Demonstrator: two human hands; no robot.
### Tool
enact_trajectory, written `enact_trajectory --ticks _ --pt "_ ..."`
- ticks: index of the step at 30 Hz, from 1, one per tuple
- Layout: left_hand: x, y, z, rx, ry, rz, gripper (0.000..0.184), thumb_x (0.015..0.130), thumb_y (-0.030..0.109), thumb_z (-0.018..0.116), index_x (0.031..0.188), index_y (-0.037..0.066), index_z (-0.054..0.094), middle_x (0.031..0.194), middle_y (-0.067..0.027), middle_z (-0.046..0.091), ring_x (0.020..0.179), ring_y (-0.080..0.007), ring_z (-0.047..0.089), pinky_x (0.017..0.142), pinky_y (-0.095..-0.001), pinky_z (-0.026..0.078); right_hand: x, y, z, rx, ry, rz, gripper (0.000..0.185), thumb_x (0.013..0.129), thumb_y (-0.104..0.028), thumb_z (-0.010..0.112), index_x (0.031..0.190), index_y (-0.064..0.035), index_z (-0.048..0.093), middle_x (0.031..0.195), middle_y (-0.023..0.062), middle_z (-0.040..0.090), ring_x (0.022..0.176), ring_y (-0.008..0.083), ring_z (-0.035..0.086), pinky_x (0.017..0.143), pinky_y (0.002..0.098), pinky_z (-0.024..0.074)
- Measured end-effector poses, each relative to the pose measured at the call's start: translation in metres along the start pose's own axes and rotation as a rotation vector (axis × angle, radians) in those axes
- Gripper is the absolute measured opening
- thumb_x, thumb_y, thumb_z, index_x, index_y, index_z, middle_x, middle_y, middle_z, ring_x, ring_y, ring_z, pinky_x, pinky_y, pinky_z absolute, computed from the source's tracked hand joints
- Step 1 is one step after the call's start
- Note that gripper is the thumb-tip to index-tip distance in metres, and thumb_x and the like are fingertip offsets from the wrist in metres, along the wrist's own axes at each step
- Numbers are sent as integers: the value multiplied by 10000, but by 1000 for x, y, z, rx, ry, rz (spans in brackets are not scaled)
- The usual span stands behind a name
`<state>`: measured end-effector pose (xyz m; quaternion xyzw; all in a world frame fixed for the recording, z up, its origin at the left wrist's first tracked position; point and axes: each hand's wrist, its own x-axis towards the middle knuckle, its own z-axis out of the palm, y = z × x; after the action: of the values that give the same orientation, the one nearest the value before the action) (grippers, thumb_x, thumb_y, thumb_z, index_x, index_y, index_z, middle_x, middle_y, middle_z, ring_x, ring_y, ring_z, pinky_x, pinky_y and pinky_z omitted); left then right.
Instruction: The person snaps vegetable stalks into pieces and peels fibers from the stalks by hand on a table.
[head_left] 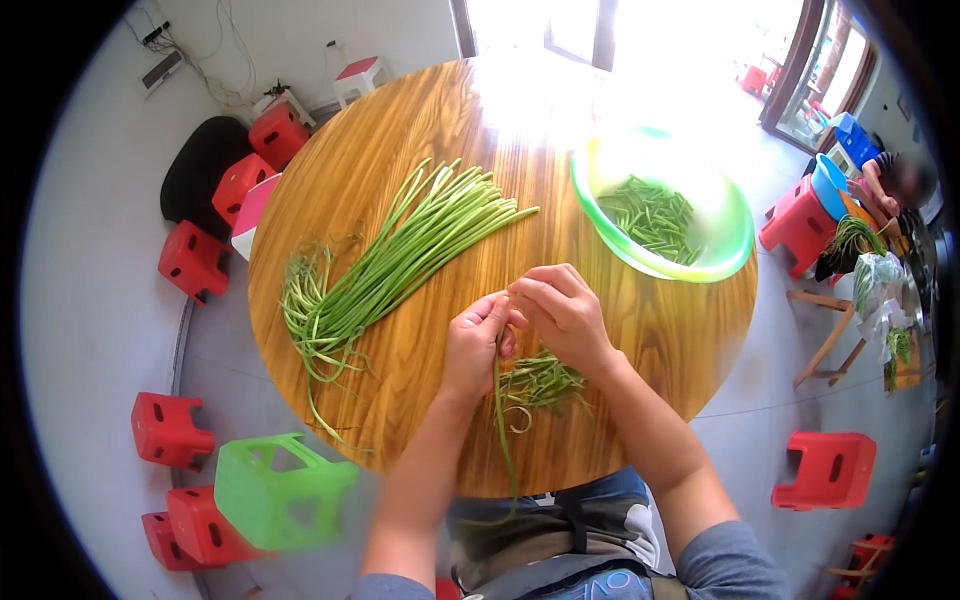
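My left hand (480,345) is closed around a long green stem (503,425) that hangs down past the table's front edge. Right beside it, my right hand (562,312) has its thumb and fingers pinched together at the left hand's fingertips; what lies in that pinch is hidden. Beneath my hands lies a small pile of green scraps (543,380). A large bundle of long green stems (410,250) is spread on the round wooden table (330,150) at the left. Short cut pieces (655,215) sit in a green-rimmed bowl (742,255) at the back right.
Red stools (195,260) stand along the left wall, with a green stool (280,495) at the lower left. Another red stool (828,470) is at the lower right. At the far right, a person (885,185) is near a blue basin (830,185) and bagged greens (880,290).
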<state>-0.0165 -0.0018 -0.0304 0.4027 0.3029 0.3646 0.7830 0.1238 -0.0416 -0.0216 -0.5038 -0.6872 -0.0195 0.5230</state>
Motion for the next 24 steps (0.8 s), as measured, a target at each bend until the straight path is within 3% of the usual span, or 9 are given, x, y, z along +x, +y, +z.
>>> enact_trajectory --ticks 3,6,9,12,13,16,19,22,24 --pt "-1 1 3 132 28 11 254 914 135 493 1111 -23 468 724 -55 573 494 -59 414 463 -189 343 -2 2 5 21 56 59 127 767 -69 619 892 -51 605 861 94 571 795 275 561 689 355 478" --pt "-1 1 2 57 -19 87 307 910 135 506 1161 -15 414 765 -68 596 517 -59 423 481 -185 348 -6 11 8 -23 46 81 96 792 -92 613 879 -53 604 859 104 572 783 290 563 698 346 477" --pt "-1 2 5 2 -34 182 270 901 130 526 1115 -15 449 791 -78 615 544 -59 437 497 -185 355 -6 14 3 113 12 317 83 846 -104 568 900 -41 573 841 84 587 774 232 578 693 314 474" --pt "1 3 0 40 19 133 223 892 121 542 1070 -1 485 807 -81 625 558 -59 444 506 -190 363 -2 20 0 733 57 730 85 890 -111 518 924 -36 537 825 46 597 766 149 581 649 282 471" --pt "1 4 1 30 28 130 211 892 124 546 1058 6 495 805 -78 624 554 -57 443 502 -186 359 -1 19 -1 932 98 799 91 903 -123 500 943 -41 508 822 14 581 733 76 550 579 244 448" --pt "-1 5 4 11 40 111 184 892 137 553 1033 25 518 793 -67 620 538 -50 436 485 -173 346 -1 17 -4 1135 90 948 126 890 -159 544 928 -39 536 756 -5 562 648 52 511 512 205 399" --pt "-3 4 8 16 25 84 178 895 159 554 1020 37 519 767 -52 609 517 -44 426 459 -162 328 4 4 -7 883 -111 980 182 875 -199 582 926 -25 579 707 -23 553 584 25 454 483 175 353" --pt "-3 3 7 35 7 90 179 896 175 556 994 37 498 744 -43 596 505 -43 421 439 -162 318 1 3 0 826 -183 864 214 864 -227 604 920 -21 622 684 -32 564 539 17 415 461 172 330" --pt "0 -2 3 50 3 94 179 895 180 557 973 39 480 736 -41 590 506 -43 423 435 -166 320 3 2 -4 826 -221 926 199 856 -213 613 915 -24 638 704 -25 577 544 17 419 455 174 325"
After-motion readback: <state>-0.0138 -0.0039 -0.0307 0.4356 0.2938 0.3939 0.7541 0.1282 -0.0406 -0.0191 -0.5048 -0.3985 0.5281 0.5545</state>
